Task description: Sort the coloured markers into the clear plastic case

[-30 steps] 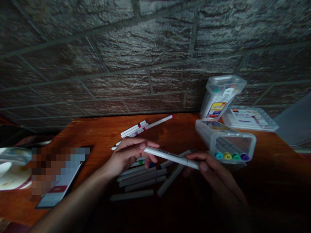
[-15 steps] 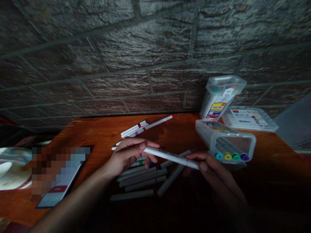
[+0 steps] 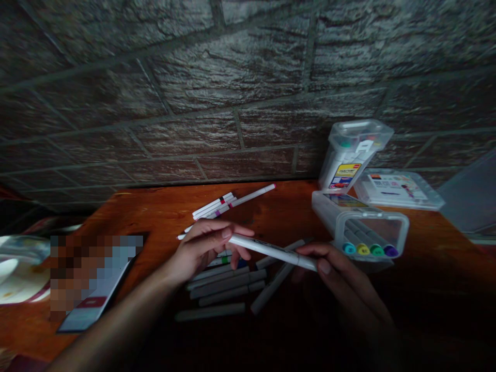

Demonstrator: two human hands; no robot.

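Between my two hands is a white marker [image 3: 267,249], tilted down to the right above the table. My left hand [image 3: 207,245] pinches its left end between thumb and fingers. At the other end, the fingers of my right hand [image 3: 337,274] close on the capped part. Beneath it several loose white markers [image 3: 228,283] lie side by side, partly hidden by my left hand. To the right, a clear plastic case [image 3: 323,212] lies on its side, its open end toward me, with markers [image 3: 370,249] in blue, yellow, green and purple ends inside.
Farther back are thinner white pens [image 3: 251,195]. An upright clear marker box [image 3: 349,160] stands near the stone wall [image 3: 263,124], beside a flat clear case [image 3: 403,188]. A phone or tablet [image 3: 87,312], partly pixelated, lies left on the wooden table [image 3: 155,204]. White containers [image 3: 23,281] sit far left.
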